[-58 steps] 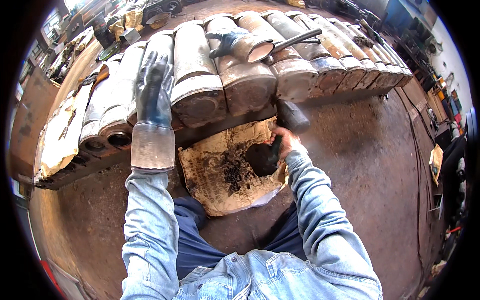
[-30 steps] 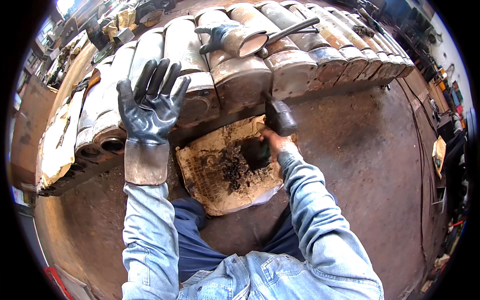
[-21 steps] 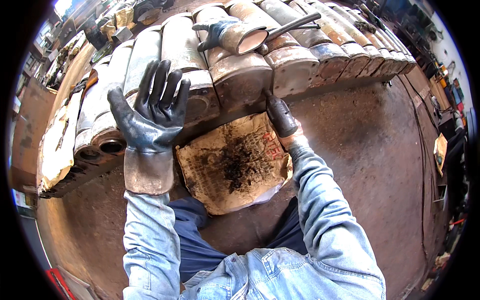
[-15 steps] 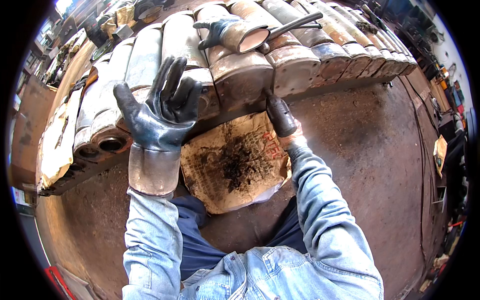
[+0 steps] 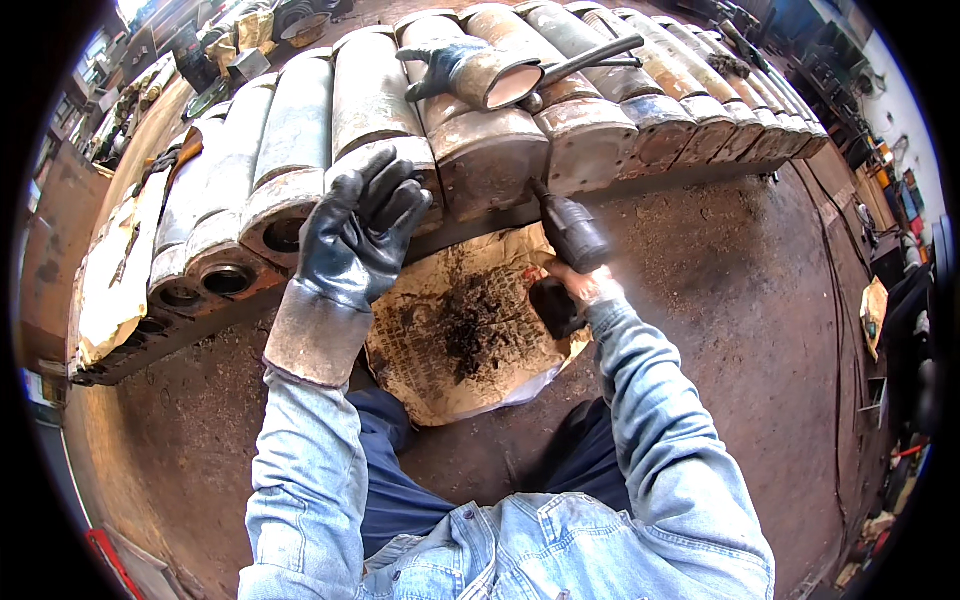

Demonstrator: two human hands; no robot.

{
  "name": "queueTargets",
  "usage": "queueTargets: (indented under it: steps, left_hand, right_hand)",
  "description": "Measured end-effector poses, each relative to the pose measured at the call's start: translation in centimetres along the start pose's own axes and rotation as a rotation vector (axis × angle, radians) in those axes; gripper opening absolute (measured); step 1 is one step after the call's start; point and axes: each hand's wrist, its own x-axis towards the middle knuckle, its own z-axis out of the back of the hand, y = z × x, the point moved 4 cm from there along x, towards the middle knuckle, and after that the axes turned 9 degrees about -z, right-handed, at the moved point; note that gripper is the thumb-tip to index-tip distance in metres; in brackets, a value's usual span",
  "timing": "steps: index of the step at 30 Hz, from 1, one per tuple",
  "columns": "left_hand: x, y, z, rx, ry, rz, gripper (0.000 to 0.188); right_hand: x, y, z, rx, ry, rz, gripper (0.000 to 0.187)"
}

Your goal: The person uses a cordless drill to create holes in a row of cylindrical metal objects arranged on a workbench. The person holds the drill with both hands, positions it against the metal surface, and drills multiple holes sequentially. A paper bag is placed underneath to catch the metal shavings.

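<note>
My left hand (image 5: 355,245) wears a dark rubber-coated glove with a tan cuff. Its fingers are apart and half curled, holding nothing, in front of the row of metal cylinders (image 5: 375,90). Bare, my right hand (image 5: 590,285) grips a dark pistol-shaped power tool (image 5: 575,235). The tool's thin tip points up and left, at the lower front of a rusty end cap (image 5: 492,165); whether it touches cannot be made out. Atop the cylinders rests another matching glove (image 5: 480,78), beside a dark long-handled metal tool (image 5: 592,58).
Between my legs and the cylinders lies a flattened brown paper sack (image 5: 420,365) with dark crumbs (image 5: 480,325) heaped on it. Cables (image 5: 835,290) run along the brown floor (image 5: 740,380) at right. Paper (image 5: 105,315) covers the row's left end.
My left hand has moved slightly right and lower, its fingers curling in. The power tool has swung, its rear going right, and its dark lower part now shows below my right hand.
</note>
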Motion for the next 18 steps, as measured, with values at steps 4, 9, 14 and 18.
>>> queueTargets:
  steps: [4, 9, 14, 18]
  left_hand:
    - [-0.4, 2.6, 0.8, 0.253, -0.212, 0.143, 0.045]
    - [-2.2, 7.0, 2.4, 0.455, -0.177, 0.248, 0.085]
    - [-3.5, 10.6, 0.8, 0.433, -0.156, 0.479, 0.072]
    - [-3.9, 11.2, 0.3, 0.366, -0.115, 0.479, 0.053]
  right_hand:
    - [-1.9, -3.1, -0.7, 0.282, 0.176, -0.228, 0.046]
    - [-7.4, -0.3, -2.4, 0.651, 0.355, 0.082, 0.026]
    - [-12.6, 2.9, -1.5, 0.539, 0.410, 0.175, 0.042]
    - [-13.8, 3.5, -1.1, 0.296, 0.412, 0.241, 0.045]
